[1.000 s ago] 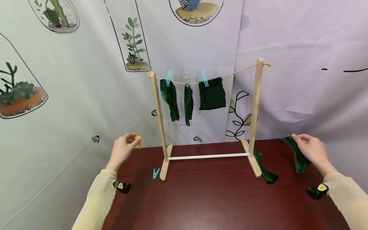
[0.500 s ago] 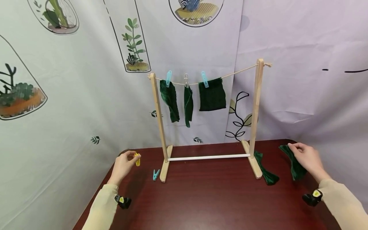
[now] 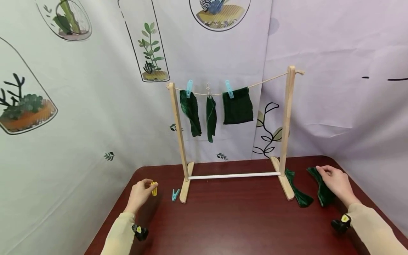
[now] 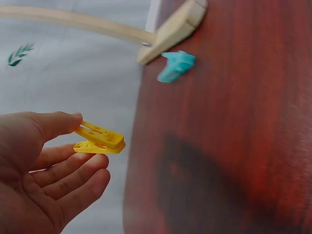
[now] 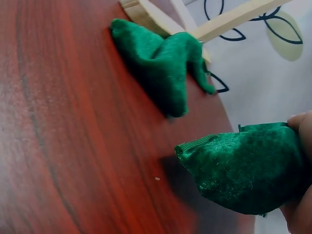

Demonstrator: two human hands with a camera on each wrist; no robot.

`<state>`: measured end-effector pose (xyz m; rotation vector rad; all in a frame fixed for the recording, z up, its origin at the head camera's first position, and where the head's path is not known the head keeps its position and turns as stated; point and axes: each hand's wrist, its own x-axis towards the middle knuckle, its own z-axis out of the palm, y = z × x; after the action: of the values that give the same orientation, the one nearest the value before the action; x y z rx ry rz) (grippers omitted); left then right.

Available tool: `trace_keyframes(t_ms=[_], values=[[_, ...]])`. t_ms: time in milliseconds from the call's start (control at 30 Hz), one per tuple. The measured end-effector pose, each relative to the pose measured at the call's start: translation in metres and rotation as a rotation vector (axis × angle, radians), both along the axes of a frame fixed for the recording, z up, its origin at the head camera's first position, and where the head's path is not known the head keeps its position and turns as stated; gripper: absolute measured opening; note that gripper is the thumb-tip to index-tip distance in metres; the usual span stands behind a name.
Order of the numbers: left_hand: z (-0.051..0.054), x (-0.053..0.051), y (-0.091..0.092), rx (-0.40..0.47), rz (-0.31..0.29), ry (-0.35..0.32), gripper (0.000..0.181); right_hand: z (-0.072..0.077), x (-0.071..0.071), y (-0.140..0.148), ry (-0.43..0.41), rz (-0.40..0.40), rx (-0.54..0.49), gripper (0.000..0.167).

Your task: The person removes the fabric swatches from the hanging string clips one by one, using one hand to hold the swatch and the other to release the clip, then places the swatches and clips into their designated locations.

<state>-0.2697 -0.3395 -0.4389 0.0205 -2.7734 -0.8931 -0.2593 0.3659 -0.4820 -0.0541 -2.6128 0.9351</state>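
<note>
My left hand point(image 3: 140, 194) pinches a yellow clothespin point(image 4: 102, 139) between thumb and fingers, above the table's left side. A light blue clothespin point(image 3: 175, 194) lies on the table to its right, by the rack's left foot. At the far right, my right hand point(image 3: 336, 184) holds a dark green velvet cloth point(image 5: 239, 170) that hangs down from the fingers. Another green velvet cloth point(image 3: 298, 191) lies beside the rack's right foot. On the rope point(image 3: 271, 80) hang three green cloths, among them a square one point(image 3: 238, 106), held by two blue clothespins and a clear one point(image 3: 208, 90).
The wooden rack point(image 3: 288, 117) stands at the back of the dark red table point(image 3: 229, 219), with a white bar point(image 3: 234, 175) joining its feet. Behind it hangs a pale curtain point(image 3: 325, 71) printed with plants.
Both hands have come down toward the table, the left with the yellow clothespin, the right with the green cloth. The right hand has also shifted a little left. The hung cloths stay in place.
</note>
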Motion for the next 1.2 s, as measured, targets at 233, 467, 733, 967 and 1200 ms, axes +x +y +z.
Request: trace_keyframes(t_ms=[233,467,733,967,1200], values=[[-0.018,0.0,-0.003,-0.009,0.008,-0.044,0.039,-0.014,-0.003,-0.003,0.005,-0.002,0.013,0.049],[-0.03,0.001,-0.003,-0.009,0.017,-0.073,0.038,-0.024,-0.007,-0.008,-0.015,0.007,0.008,0.049],[-0.033,-0.003,0.0,0.015,0.016,-0.088,0.038,-0.028,-0.015,-0.016,-0.005,0.009,0.019,0.044],[-0.036,-0.003,0.001,0.002,0.037,-0.096,0.038,-0.033,-0.016,-0.021,-0.024,-0.014,0.037,0.043],[-0.036,-0.009,0.009,-0.014,0.006,-0.086,0.036,-0.031,-0.016,-0.02,-0.078,-0.033,0.055,0.039]])
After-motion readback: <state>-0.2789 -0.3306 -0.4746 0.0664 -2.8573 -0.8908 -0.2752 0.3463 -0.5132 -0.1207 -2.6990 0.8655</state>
